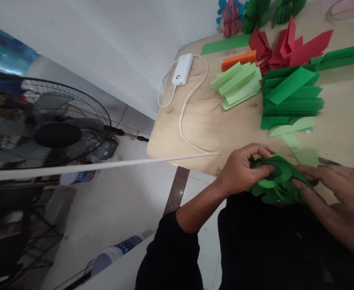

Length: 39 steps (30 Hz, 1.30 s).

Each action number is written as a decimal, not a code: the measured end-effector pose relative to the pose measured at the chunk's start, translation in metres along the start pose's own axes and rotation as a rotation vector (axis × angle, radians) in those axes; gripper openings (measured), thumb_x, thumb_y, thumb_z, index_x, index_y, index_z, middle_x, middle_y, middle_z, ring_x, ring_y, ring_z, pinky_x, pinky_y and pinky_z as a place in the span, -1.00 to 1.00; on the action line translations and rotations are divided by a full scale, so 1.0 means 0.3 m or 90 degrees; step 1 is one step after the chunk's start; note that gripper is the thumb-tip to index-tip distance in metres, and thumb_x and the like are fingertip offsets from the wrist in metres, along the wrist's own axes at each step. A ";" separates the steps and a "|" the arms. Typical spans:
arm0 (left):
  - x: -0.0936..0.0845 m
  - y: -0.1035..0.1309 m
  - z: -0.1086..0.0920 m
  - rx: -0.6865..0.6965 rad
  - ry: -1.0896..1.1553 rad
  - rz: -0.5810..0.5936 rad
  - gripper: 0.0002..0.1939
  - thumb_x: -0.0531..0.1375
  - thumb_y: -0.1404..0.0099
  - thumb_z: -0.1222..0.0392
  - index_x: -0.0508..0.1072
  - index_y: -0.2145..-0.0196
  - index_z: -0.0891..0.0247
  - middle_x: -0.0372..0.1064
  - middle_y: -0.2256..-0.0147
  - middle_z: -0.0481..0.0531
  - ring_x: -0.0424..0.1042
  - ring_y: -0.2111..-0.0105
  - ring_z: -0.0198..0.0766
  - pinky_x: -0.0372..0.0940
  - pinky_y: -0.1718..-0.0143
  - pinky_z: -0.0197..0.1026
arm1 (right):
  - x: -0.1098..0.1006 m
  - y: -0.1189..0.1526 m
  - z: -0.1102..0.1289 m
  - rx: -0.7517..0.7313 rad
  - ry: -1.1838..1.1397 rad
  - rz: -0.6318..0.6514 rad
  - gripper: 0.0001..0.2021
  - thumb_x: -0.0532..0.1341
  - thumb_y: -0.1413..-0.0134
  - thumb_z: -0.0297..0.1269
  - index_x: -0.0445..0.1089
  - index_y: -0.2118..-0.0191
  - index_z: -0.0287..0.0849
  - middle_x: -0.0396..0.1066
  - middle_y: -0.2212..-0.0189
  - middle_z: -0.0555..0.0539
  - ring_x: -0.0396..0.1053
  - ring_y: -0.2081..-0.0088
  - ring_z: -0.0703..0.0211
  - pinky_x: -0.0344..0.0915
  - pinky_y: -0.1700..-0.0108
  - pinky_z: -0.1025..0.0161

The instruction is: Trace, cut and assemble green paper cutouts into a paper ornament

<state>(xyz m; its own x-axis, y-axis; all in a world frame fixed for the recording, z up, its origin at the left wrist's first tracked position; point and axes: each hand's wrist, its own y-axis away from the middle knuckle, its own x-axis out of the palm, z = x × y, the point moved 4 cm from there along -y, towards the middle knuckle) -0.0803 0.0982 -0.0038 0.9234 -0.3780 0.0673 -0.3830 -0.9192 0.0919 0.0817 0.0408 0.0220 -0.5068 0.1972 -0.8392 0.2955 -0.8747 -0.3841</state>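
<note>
A green paper cutout (278,181) with scalloped, layered edges is between my two hands, above my lap at the table's front edge. My left hand (245,167) pinches its left side, thumb on top and fingers behind. On the other side, my right hand (336,193) grips the right edge between thumb and fingers. Just beyond lie light green cut paper pieces (291,131) and a stack of folded dark green paper (294,96). A dark blade-like piece (329,161), partly hidden, lies behind my right hand.
Folded light green strips (240,84), orange paper (239,60) and red folded paper (294,46) lie farther back on the wooden table (195,133). A white power bank (183,69) has a cable (181,117) running off the left edge. A black fan (59,129) stands left.
</note>
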 end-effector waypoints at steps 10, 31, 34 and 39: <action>-0.005 -0.022 0.023 -0.054 -0.010 0.009 -0.92 0.26 -0.03 0.31 0.40 0.46 0.30 0.43 0.31 0.01 0.39 0.33 -0.36 0.26 0.27 -0.29 | 0.035 -0.012 -0.001 0.045 0.036 -0.010 -0.72 0.07 -0.13 -0.04 0.35 0.20 -0.10 0.37 0.52 -0.01 0.30 0.44 0.12 0.18 0.35 0.14; -0.032 -0.048 0.019 -0.139 0.122 0.037 -0.78 0.23 -0.19 0.12 0.48 0.25 0.30 0.44 0.31 0.03 0.40 0.31 -0.35 0.29 0.21 -0.24 | 0.067 -0.042 -0.060 0.478 -0.331 0.140 -0.62 0.19 0.27 0.17 0.41 0.54 -0.07 0.46 0.59 0.01 0.40 0.57 0.14 0.29 0.59 0.26; -0.026 -0.003 0.027 -0.125 0.198 -0.034 -0.68 0.25 -0.17 0.04 0.45 0.17 0.27 0.44 0.17 0.10 0.41 0.16 -0.24 0.28 0.07 -0.15 | 0.073 -0.038 -0.061 0.486 -0.338 0.138 -0.62 0.18 0.23 0.16 0.41 0.53 -0.08 0.45 0.61 0.01 0.39 0.59 0.15 0.28 0.60 0.27; -0.001 0.070 0.060 -0.051 0.224 -0.124 -0.51 0.27 -0.16 0.00 0.33 -0.01 0.21 0.34 -0.02 0.14 0.30 -0.06 -0.14 0.12 -0.16 -0.02 | 0.075 -0.029 -0.055 0.500 -0.345 0.149 -0.61 0.17 0.18 0.16 0.42 0.47 -0.09 0.45 0.58 0.00 0.41 0.55 0.12 0.32 0.56 0.25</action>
<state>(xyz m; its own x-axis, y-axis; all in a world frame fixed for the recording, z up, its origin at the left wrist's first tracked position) -0.0881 0.0770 -0.0196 0.9186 -0.1245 0.3751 -0.2162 -0.9528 0.2132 0.0812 0.0602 0.0001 -0.8649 -0.0766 -0.4960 -0.0875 -0.9501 0.2993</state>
